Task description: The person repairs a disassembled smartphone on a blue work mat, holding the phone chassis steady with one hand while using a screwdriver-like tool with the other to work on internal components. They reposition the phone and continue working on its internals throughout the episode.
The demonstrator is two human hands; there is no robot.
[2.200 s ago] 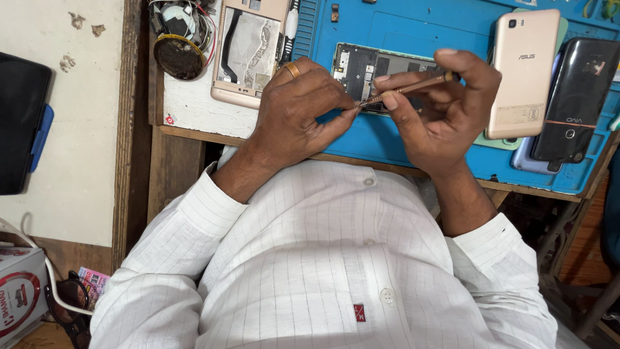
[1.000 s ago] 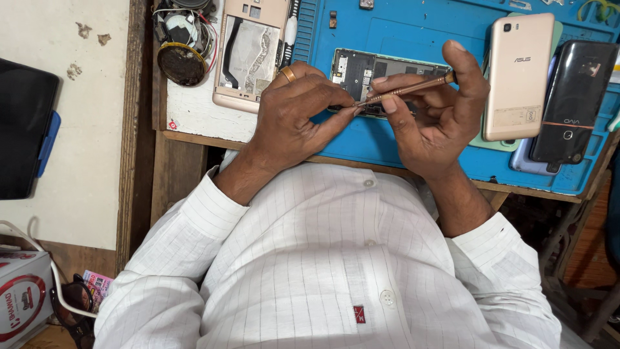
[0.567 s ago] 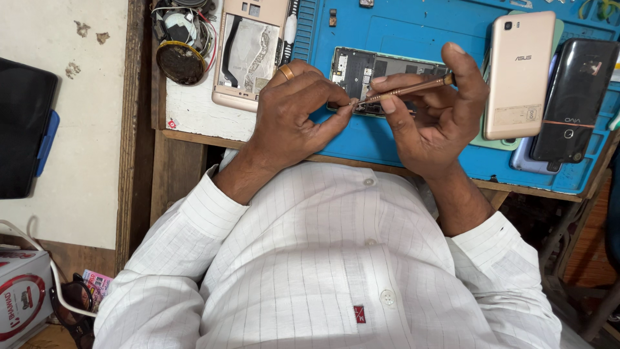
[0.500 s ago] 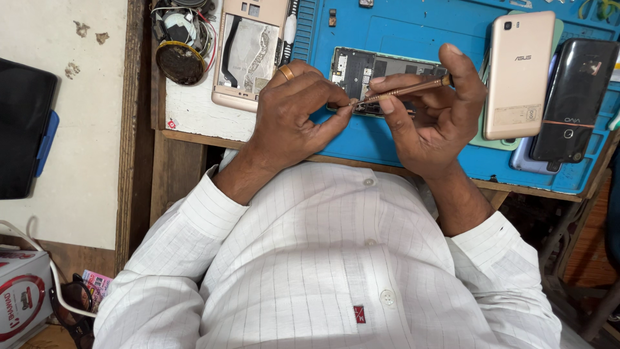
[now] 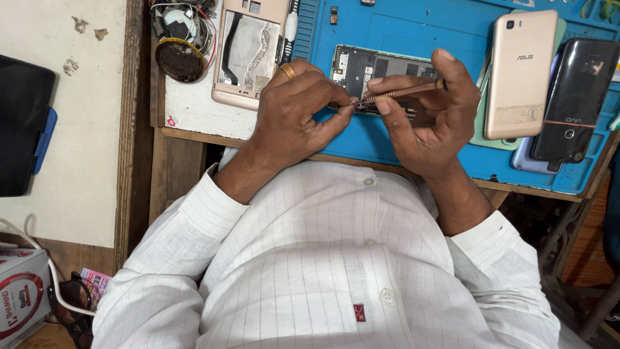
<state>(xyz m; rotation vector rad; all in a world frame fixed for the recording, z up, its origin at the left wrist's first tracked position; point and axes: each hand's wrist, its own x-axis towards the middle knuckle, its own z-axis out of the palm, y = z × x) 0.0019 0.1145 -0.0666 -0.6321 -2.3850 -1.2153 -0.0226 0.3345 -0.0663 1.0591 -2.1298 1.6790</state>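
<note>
An opened phone (image 5: 361,64) with its circuit board showing lies on a blue work mat (image 5: 420,26). My right hand (image 5: 429,116) grips a thin copper-coloured screwdriver (image 5: 403,92), held nearly level with its tip pointing left over the phone's lower edge. My left hand (image 5: 294,113), with a gold ring on one finger, rests on the phone's left side; its thumb and forefinger pinch at the screwdriver's tip. Whether a screw sits between those fingers is hidden.
A gold phone back shell (image 5: 248,52) and a round coil of wires (image 5: 181,42) lie at the left of the bench. A gold phone (image 5: 520,74) and a black phone (image 5: 575,97) lie at the right. A dark device (image 5: 22,126) sits on the side counter.
Both hands stayed over the opened phone. The screwdriver shifted slightly in my right hand, and my left fingers closed nearer to its tip.
</note>
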